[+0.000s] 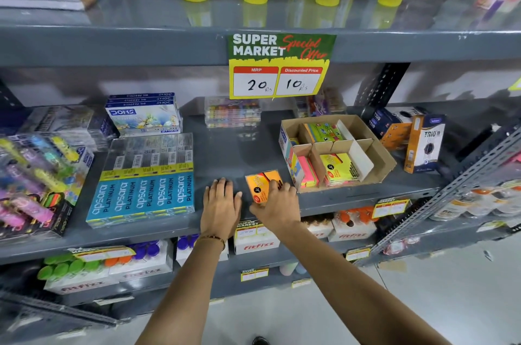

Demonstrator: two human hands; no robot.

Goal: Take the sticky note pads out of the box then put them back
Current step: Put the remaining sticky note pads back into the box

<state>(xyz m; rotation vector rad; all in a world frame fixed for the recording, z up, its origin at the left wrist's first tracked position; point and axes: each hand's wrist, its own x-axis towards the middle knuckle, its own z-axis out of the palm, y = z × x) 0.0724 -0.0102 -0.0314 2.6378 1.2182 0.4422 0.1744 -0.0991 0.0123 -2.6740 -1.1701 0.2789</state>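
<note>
While right hand [277, 203] grips glossy orange pad [260, 185], partitioned cardboard box [377, 158] nearby

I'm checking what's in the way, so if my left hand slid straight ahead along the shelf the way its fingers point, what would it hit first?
Your left hand lies flat, fingers pointing toward the shelf's back. Ahead is bare grey shelf; the first thing in line looks like the clear case of coloured items at the back, though depth is hard to judge.

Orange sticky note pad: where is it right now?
Head view, centre: the orange sticky note pad lies on the grey shelf under the right hand, just left of the cardboard box.
</note>
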